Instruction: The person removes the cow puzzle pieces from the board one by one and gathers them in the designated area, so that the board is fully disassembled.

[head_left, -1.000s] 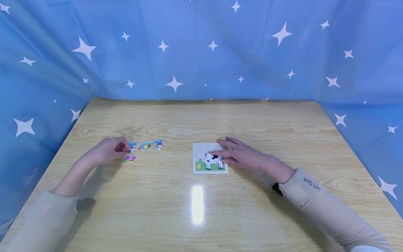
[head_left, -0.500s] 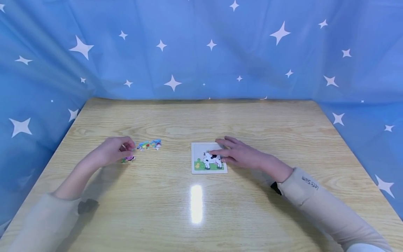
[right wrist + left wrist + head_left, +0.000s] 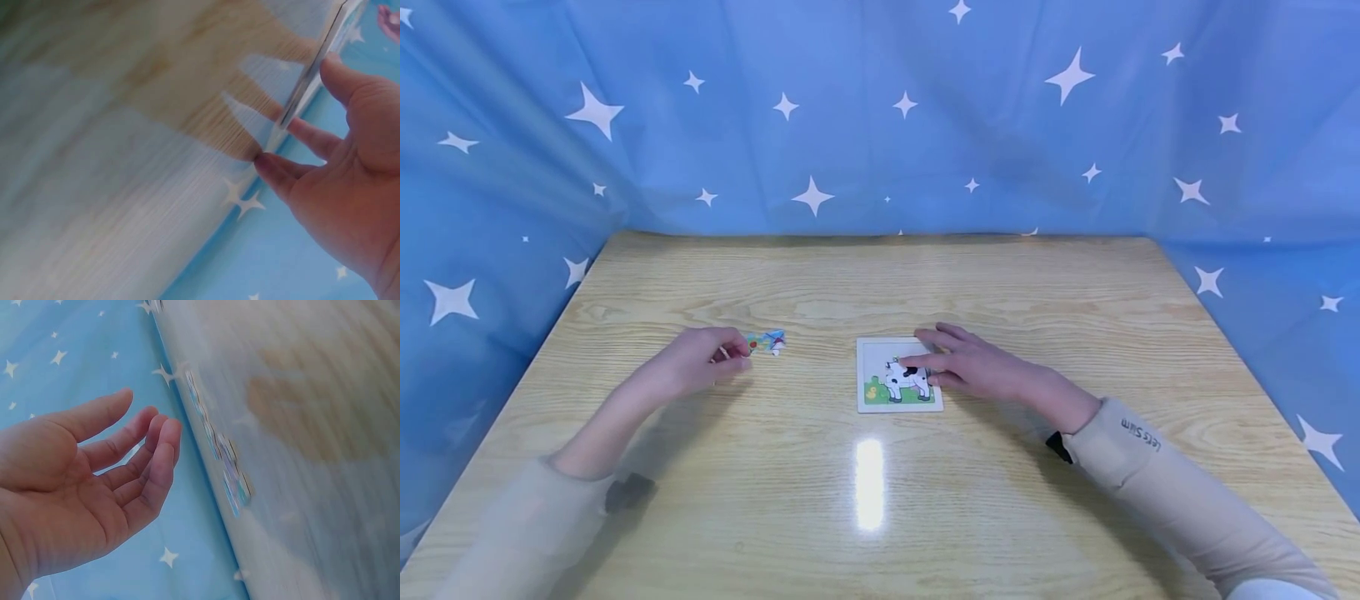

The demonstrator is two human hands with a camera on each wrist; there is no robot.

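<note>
My left hand hovers just left of the jigsaw pieces, its fingers loosely bent. Nothing shows between thumb and fingers in the left wrist view, where more pieces lie in a line on the table beyond the fingertips. From the head, the hand hides part of that group. A square jigsaw board lies flat at the table's middle, with a cow and a duckling on green pictured in it and its upper part pale. Across its right side rests my right hand, fingers spread, the index finger over the cow.
The wooden table runs back to a blue curtain with white stars, which also hangs along both sides. A bright light reflection lies in front of the board.
My left hand has moved right along the row of pieces, from the pink one at the left end, and now covers several of them. My right hand and the board stay in place.
</note>
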